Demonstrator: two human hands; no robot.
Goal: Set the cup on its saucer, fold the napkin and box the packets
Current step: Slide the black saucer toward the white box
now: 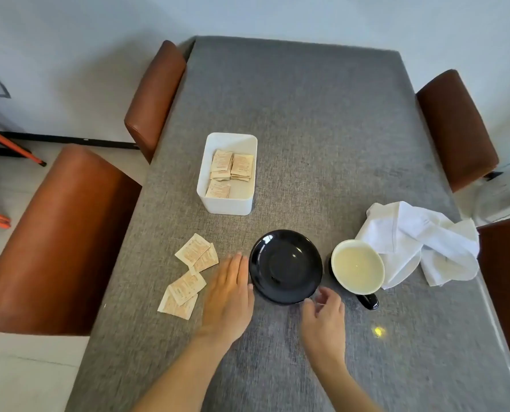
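Observation:
A black saucer (286, 266) lies bare near the table's front. To its right stands a black cup (357, 266) with a pale inside, its handle pointing toward me. A crumpled white napkin (420, 242) lies beyond the cup at the right edge. Several tan packets (191, 272) are scattered left of the saucer. More packets sit in the white box (230, 200) behind them. My left hand (230, 298) lies flat with fingers together, touching the saucer's left rim. My right hand (322, 316) hovers at the saucer's near rim, fingers loosely curled and holding nothing.
The table (322, 129) has a grey cloth top. Brown padded chairs stand at the left (48, 245), the far left (155, 96) and the right (456, 129). A fourth chair's edge (506, 278) shows beside the napkin.

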